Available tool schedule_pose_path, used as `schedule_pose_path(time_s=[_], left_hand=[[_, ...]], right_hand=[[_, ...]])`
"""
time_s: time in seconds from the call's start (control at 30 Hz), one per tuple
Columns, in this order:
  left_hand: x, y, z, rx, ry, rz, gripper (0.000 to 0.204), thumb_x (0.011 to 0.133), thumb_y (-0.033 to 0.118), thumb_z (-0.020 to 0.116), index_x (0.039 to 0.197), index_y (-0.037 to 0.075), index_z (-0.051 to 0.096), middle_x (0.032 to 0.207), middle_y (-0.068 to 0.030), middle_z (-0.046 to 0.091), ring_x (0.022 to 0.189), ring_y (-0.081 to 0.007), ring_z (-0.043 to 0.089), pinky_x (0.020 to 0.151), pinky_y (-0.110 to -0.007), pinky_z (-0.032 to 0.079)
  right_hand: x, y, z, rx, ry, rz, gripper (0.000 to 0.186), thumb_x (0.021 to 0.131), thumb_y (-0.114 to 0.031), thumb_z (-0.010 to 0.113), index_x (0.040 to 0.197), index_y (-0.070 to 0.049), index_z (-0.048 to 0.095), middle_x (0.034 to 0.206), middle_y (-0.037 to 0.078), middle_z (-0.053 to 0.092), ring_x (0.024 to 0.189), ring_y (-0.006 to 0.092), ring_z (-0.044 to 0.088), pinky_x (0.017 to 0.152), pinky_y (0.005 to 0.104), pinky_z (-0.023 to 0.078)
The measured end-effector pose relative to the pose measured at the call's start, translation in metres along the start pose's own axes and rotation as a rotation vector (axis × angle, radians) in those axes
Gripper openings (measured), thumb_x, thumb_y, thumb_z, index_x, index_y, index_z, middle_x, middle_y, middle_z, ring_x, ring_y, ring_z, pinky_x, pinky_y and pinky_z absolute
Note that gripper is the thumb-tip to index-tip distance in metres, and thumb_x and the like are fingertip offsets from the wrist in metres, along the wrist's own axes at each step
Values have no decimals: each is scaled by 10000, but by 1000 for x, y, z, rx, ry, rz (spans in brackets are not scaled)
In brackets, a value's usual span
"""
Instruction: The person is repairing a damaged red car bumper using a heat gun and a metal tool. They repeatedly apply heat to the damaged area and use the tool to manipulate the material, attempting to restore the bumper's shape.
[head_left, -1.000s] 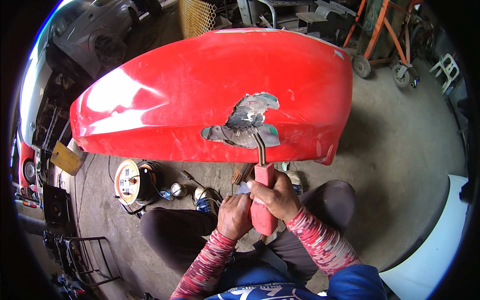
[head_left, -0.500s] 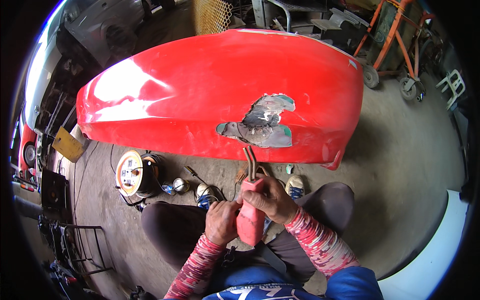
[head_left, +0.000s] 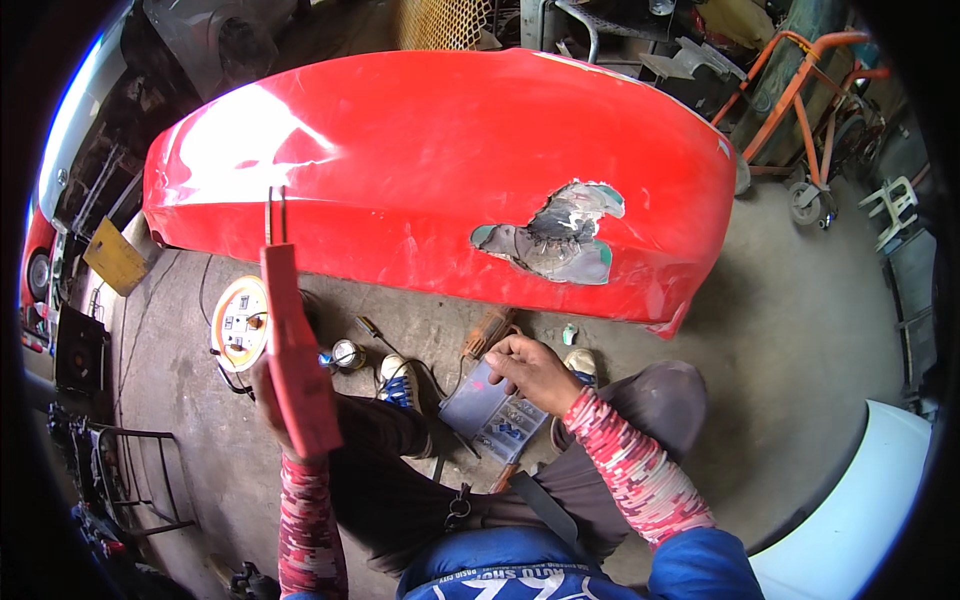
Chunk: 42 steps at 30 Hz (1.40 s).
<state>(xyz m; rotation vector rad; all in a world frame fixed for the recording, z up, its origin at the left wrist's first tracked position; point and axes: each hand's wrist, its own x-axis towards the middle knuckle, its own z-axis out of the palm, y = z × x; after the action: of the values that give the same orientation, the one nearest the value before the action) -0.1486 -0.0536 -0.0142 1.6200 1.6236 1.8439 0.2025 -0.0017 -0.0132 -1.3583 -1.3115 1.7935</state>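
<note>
Evidently the left hand [head_left: 268, 405] is wrapped around the red tool [head_left: 298, 355], though the tool's body hides most of the fingers; gripping the handle presumably keeps skin away from the metal prongs [head_left: 283, 220]. The tool is left of the person's knees, its long axis running near to far, prongs pointing away and leaning slightly left. They overlap the red bumper [head_left: 420, 150] in view; whether they touch it, I cannot tell. The right hand [head_left: 537, 373] hangs loosely curled above the compartment box [head_left: 475, 405], fingertips close together; whether they pinch something small is unclear. That box lies between the feet, likely for easy reach. Beyond, the bumper stretches left to right, its torn patch [head_left: 545, 250] right of middle, facing the person. A cable reel [head_left: 238, 340] stands left, partly behind the tool.
</note>
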Motion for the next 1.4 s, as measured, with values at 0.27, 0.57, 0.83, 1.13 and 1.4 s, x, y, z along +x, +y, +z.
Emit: schedule_pose_path(time_s=[0.27, 0.57, 0.83, 1.13, 1.4], left_hand=[[-10, 21, -4, -282, -65, -412, 442, 985, 148, 651, 1396, 87, 499, 1154, -31, 589, 895, -84, 563, 697, -223, 491], [16, 37, -15, -666, 24, -362, 366, 1004, 229, 615, 1317, 74, 508, 994, -40, 573, 782, -111, 533, 694, -289, 480], [30, 34, -40, -943, 273, -542, 258, 1049, 290, 550, 1214, 93, 540, 832, -16, 506, 698, -128, 484, 714, -333, 450], [37, 27, -29, -937, 242, -637, 248, 1035, 322, 575, 1151, 105, 544, 821, -6, 499, 698, -129, 480, 726, -336, 442], [42, 23, -23, -930, 243, -648, 298, 1028, 314, 580, 1237, 105, 547, 821, -1, 501, 699, -123, 484, 722, -331, 440]], right_hand=[[26, 21, -2, -54, -40, -30, 334, 1001, -348, 658, 1105, -32, 632, 898, 37, 676, 759, 89, 613, 648, 255, 504], [49, 45, 17, -519, -21, 63, 349, 914, -426, 702, 1036, -99, 711, 985, 107, 738, 934, 241, 710, 836, 363, 535], [37, 37, 22, -660, -29, -95, 365, 877, -399, 732, 1022, -64, 729, 990, 198, 722, 978, 345, 697, 860, 425, 537], [17, -5, 18, -402, -316, -77, 290, 953, -290, 688, 1072, -27, 714, 938, 97, 741, 880, 200, 714, 746, 340, 559], [-49, -159, -77, -393, 350, -599, 160, 891, -105, 722, 1024, -18, 706, 899, 41, 711, 799, 129, 665, 716, 273, 541]])
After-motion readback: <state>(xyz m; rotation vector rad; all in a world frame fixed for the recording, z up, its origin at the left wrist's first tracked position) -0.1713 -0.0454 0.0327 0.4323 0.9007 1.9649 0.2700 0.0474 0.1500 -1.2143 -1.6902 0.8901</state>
